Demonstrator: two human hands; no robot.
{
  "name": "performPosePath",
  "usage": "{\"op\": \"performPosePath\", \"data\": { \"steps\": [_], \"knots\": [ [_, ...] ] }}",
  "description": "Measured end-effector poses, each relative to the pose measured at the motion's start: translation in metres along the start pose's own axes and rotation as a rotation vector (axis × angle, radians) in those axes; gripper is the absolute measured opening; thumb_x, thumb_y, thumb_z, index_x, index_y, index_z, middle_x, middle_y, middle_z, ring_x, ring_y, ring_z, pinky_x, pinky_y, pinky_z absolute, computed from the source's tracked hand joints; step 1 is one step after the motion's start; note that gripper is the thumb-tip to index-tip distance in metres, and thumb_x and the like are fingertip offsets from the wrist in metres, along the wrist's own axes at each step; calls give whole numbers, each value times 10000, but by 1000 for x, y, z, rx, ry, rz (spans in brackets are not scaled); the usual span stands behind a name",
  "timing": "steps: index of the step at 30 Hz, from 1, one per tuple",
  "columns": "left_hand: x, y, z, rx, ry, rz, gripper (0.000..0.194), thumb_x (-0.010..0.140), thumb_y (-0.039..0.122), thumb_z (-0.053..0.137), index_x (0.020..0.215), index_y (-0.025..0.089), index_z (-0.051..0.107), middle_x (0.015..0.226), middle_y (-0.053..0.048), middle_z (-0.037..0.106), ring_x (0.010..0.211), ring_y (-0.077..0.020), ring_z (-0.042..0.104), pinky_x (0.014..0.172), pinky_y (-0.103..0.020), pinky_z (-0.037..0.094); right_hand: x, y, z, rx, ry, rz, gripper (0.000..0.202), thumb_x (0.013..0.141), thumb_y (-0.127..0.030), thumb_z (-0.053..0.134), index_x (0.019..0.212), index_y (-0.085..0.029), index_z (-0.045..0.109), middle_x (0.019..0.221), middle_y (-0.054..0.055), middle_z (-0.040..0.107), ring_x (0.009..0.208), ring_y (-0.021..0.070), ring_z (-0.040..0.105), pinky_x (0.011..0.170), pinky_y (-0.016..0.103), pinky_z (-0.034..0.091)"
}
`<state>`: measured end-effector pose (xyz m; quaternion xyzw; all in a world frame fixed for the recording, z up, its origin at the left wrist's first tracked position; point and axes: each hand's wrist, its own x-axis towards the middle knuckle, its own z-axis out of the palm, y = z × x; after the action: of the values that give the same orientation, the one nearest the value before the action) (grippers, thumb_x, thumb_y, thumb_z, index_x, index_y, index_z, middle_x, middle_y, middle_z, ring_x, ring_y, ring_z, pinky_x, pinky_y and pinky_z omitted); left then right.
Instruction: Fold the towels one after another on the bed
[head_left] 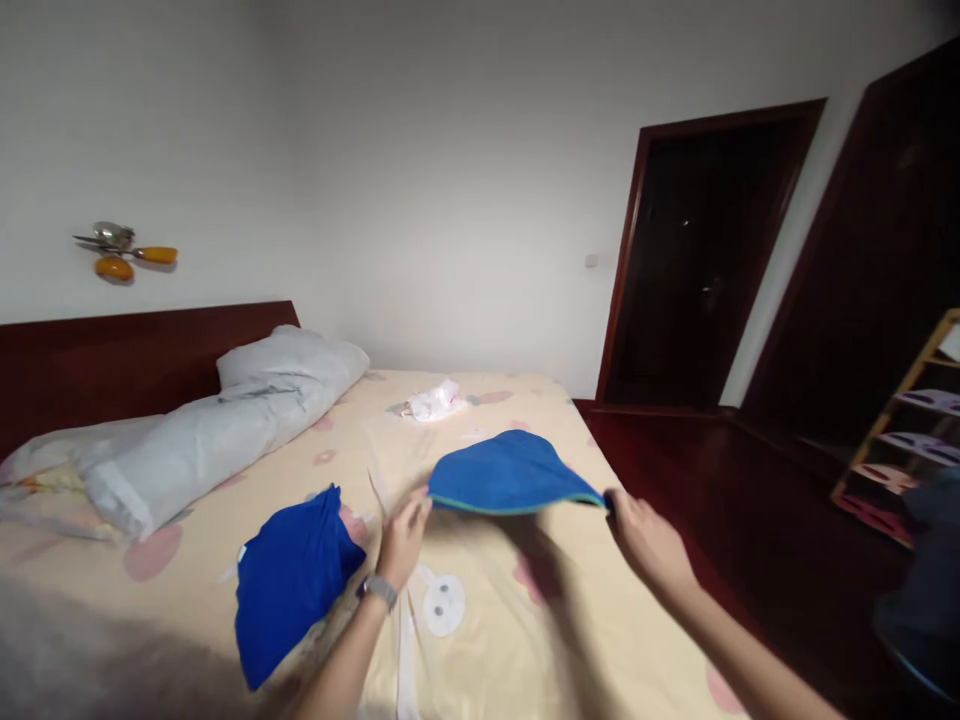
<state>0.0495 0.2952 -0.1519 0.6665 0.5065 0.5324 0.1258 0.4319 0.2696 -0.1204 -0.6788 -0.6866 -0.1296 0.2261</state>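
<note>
A blue cloth (514, 472) with a thin green edge is stretched between my two hands above the bed (480, 650). My left hand (405, 530), with a watch on its wrist, pinches the cloth's left corner. The right corner is gripped in my closed right hand (637, 525), near the bed's right side. The cloth's far part bulges upward, and its shadow falls on the sheet. Left of my left wrist lies a darker blue garment (289, 580), crumpled on the bed, with something pink at its right end.
A rolled grey quilt (217, 430) lies along the wooden headboard (142, 355). Farther back on the bed is a small white and pink cloth (433, 401). On the right are a dark door (697, 260), the dark red floor (675, 460) and a shoe rack (896, 430).
</note>
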Motion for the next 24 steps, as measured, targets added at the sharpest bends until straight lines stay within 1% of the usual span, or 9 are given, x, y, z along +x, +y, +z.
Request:
{"op": "performPosePath", "data": {
  "steps": [3,5,7,11,14,17,20,22,24],
  "knots": [
    [-93,-64,38,-24,-142,-180,372,930,484,509,1114,251,733,1218,-87,723,1170,-276,660,1049,-417,518,-68,9,71,69,-80,69,249,867,-171,376,855,-250,612,834,77,691,794,261,683,611,343,501],
    [-137,-83,48,10,-219,-224,324,926,476,522,1065,302,757,1192,-54,737,1160,-278,666,1061,-418,518,-112,14,103,150,-99,119,294,862,-209,347,856,-316,621,924,60,701,885,281,698,664,390,551],
    [-160,-88,47,50,-285,-227,292,926,461,530,1046,336,765,1179,-27,744,1160,-269,664,1079,-412,505,-149,21,124,373,-22,242,263,856,-296,383,856,-391,628,996,45,691,960,321,689,757,467,570],
    [-155,-78,31,35,-376,-255,307,923,455,537,1071,315,766,1133,-39,758,1099,-272,685,1021,-400,537,-187,34,132,601,145,399,184,789,-369,500,809,-441,668,1073,43,662,1051,386,654,972,577,505],
    [-146,-73,24,-43,-323,-372,379,906,501,542,1098,256,758,1058,-61,774,967,-275,724,927,-384,578,-190,39,118,650,128,449,200,776,-352,527,804,-383,722,1100,50,687,1100,369,646,1030,580,479],
    [-146,-70,26,-120,-235,-516,468,909,548,516,1149,205,725,967,-73,782,934,-275,730,888,-369,582,-185,42,106,779,44,502,203,750,-390,567,830,-333,744,1069,51,734,1097,338,663,1003,529,520],
    [-150,-67,31,-178,-236,-596,470,890,579,540,1088,195,724,959,-71,774,978,-275,719,910,-347,564,-182,45,105,918,36,772,289,661,-487,652,850,-281,723,1002,75,760,1027,353,697,918,493,578],
    [-152,-65,33,-170,-263,-617,468,857,612,571,995,194,727,924,-63,764,925,-273,721,869,-333,565,-182,50,107,1006,32,977,372,601,-522,700,859,-255,705,985,92,770,951,346,723,865,448,604],
    [-151,-62,32,-121,-268,-620,483,827,648,587,927,194,718,865,-52,748,850,-263,716,812,-319,561,-183,58,109,1063,-11,1060,428,587,-525,727,894,-229,709,991,100,774,923,318,733,824,374,613]
  ]
}}
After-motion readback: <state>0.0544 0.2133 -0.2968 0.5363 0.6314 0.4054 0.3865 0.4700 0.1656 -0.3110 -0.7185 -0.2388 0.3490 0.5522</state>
